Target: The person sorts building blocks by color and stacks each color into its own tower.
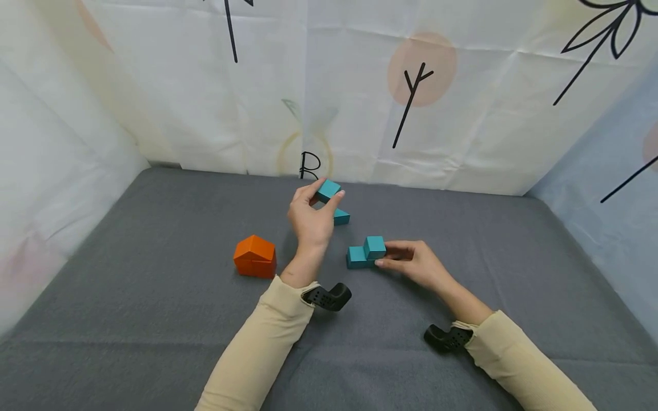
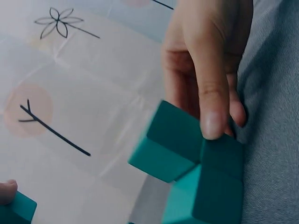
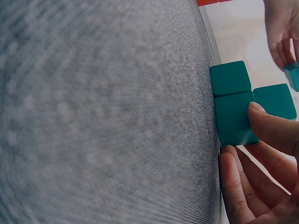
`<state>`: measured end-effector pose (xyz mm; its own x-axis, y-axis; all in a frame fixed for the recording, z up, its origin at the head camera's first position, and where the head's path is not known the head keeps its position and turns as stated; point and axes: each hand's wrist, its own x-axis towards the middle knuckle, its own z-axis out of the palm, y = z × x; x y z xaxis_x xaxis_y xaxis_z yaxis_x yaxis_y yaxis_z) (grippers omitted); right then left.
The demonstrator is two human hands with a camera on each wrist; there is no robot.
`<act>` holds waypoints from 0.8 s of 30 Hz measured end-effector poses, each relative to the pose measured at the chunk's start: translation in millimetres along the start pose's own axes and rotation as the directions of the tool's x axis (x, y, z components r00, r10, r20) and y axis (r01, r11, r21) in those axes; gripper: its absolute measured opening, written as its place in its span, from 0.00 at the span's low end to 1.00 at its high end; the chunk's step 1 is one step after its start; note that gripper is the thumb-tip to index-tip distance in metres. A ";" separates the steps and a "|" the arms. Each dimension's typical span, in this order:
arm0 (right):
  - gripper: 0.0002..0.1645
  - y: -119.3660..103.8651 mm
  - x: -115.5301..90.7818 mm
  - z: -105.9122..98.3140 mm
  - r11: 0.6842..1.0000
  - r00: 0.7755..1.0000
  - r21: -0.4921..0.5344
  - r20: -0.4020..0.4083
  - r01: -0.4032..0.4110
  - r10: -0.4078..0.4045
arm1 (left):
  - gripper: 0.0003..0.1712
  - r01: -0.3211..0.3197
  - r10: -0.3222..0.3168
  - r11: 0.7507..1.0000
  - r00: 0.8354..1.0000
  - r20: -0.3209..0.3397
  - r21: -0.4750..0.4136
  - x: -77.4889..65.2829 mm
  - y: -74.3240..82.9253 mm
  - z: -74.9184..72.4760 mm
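My left hand (image 1: 311, 222) pinches a small teal block (image 1: 328, 190) between thumb and fingers, raised over the far middle of the table. Just beyond it, a teal triangular block (image 1: 342, 217) lies partly hidden by that hand. To the right stands a small teal stack: two blocks side by side form the base (image 3: 236, 119), and a teal cube (image 1: 374, 248) sits on top. My right hand (image 1: 418, 265) holds the stack at its right end. In the right wrist view, its thumb (image 3: 271, 123) presses the face of the nearer base block.
An orange house-shaped pair of blocks (image 1: 255, 257), a pitched piece on a flat one, stands left of my left forearm. Grey cloth (image 1: 154, 319) covers the table. White printed curtains (image 1: 349, 85) hang along the back and sides.
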<state>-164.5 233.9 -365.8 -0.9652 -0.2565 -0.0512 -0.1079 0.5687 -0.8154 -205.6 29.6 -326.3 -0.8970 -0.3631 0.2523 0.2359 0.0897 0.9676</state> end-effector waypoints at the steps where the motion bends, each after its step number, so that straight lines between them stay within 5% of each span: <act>1: 0.28 0.2 -0.1 0.0 1.000 1.000 0.003 0.000 0.001 -0.001 | 0.25 -0.007 0.007 1.000 1.000 0.009 -0.004 -0.5 1.7 -0.2; 8: 0.28 0.7 -0.3 -0.3 1.000 1.000 0.001 -0.001 -0.003 0.003 | 0.25 -0.037 0.035 0.999 0.994 0.100 0.017 -2.3 13.9 -5.7; 13: 0.28 0.5 0.1 -0.4 1.000 1.000 -0.003 -0.006 0.001 -0.001 | 0.25 -0.021 0.011 0.999 0.975 0.223 0.044 -4.1 23.6 -12.4; 24: 0.27 -0.9 -0.8 0.0 1.000 1.000 -0.002 0.004 0.004 -0.004 | 0.24 -0.032 -0.044 0.988 0.877 0.479 0.148 -4.8 32.9 -28.3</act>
<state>-163.7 233.6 -365.0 -0.9638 -0.2617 -0.0505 -0.1120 0.5694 -0.8144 -183.1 8.0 -295.8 -0.9759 0.1219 0.1812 0.2060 0.2377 0.9493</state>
